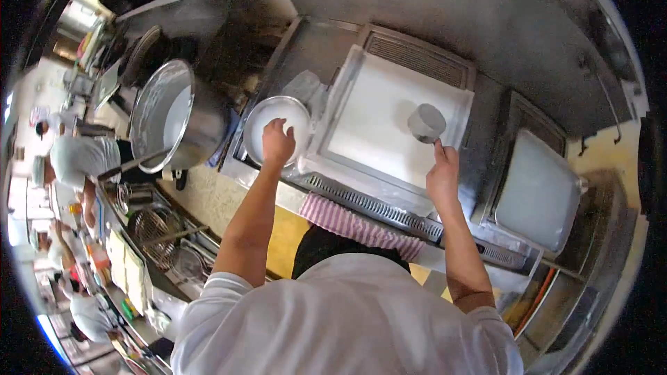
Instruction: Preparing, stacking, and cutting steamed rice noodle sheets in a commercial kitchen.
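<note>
My right hand [443, 174] grips the short handle of a round metal scoop [426, 122]. The scoop sits over a square tray lined at its edges [359, 164], which is filled with a smooth white layer [378, 107]. To the left, a round metal bowl [250, 138] contains something white, either liquid or powder. Above that bowl hovers my left hand [279, 141], fingers loosely bent and thumb apart, with nothing visible in it. Whether its fingertips touch the contents cannot be seen.
A large metal pot [206, 120] with white contents stands at left. Striped cloth [354, 221] hangs at the counter's front. On the right rests a pale rectangular tray or lid [539, 192]. Strainers [156, 232] lie behind me at left; several people [86, 161] work beyond.
</note>
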`<state>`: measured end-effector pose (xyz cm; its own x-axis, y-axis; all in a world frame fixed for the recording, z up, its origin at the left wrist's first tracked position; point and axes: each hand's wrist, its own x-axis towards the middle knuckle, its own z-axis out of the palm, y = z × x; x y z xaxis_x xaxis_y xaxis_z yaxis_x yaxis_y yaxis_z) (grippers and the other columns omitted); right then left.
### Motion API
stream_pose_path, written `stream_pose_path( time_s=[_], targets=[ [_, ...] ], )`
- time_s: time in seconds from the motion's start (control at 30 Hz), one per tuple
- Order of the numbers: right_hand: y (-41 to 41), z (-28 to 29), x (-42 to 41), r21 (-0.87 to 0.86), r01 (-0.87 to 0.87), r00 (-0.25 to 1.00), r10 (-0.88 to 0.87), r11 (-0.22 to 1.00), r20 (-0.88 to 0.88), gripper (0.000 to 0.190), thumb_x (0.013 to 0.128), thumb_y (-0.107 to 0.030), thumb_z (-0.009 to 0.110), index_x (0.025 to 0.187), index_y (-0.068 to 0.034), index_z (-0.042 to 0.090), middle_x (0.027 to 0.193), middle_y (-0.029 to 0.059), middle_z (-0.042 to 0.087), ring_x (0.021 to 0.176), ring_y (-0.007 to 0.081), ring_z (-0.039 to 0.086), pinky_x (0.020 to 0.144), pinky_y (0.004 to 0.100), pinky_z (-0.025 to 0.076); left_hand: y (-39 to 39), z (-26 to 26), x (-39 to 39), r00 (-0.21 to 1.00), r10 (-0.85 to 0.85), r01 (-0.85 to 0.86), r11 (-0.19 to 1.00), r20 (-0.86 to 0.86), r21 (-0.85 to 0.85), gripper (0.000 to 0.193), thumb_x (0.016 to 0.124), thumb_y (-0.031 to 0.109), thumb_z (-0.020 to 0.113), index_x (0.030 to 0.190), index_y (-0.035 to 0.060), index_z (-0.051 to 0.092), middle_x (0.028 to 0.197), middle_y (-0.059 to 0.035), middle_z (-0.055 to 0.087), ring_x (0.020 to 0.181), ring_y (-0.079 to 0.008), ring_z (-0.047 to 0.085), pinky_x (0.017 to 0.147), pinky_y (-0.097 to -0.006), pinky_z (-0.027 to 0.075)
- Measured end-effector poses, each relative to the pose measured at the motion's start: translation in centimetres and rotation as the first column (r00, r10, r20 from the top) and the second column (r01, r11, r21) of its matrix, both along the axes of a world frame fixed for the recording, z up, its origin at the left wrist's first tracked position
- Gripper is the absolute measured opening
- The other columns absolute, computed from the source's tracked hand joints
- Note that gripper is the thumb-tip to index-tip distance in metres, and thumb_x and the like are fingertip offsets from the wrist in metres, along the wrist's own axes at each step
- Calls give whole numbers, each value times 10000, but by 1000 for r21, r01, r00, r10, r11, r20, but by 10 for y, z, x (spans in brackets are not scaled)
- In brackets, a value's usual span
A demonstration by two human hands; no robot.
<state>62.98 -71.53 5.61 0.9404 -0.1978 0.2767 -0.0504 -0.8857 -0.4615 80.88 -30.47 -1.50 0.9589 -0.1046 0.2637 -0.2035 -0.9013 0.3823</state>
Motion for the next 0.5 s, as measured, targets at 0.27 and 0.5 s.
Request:
stream_pose_path(
  time_s=[0.27,0.5],
  targets=[
    [44,25,-6,57,-68,993,73,996,-91,554,785,133,478,1322,52,583,1033,200,580,998,369,570,871,444,484,74,-45,-42,932,159,-59,953,-326,296,191,845,273,626,869,149,769,924,-110,743,933,-337,697,900,-453,538],
    [165,22,24,438,-301,942,335,847,0,400,879,116,467,1242,72,628,928,153,663,854,272,644,785,350,510,105,-14,-84,973,95,-99,995,-212,-10,96,823,165,676,817,120,760,1139,-102,687,1138,-320,579,999,-429,458]
  ],
)
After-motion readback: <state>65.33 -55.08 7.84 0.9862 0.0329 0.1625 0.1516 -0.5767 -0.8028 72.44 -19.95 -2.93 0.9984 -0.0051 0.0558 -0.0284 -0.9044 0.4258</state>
